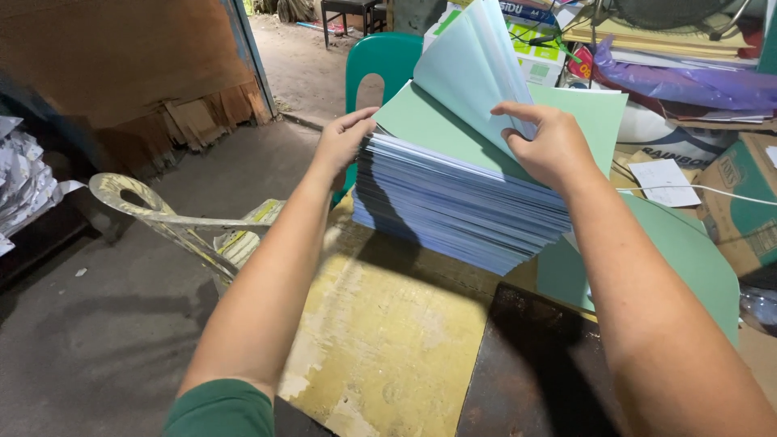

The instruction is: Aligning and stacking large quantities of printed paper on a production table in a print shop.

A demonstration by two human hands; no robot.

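White-green paper carton [534, 57] behind stack; brown cardboard box [740, 202] far right.

Two hands [344, 142], one thick paper stack [461, 202], one green plastic chair [388, 61]

A paper stack [453, 194] sits on the table [388, 340], a chair [387, 61] behind it.

We see a thick stack of matt pale-blue and green paper sheets [461, 194] on a worn, rough yellow-painted wooden table [388, 340], beside a glossy green plastic chair [392, 57].
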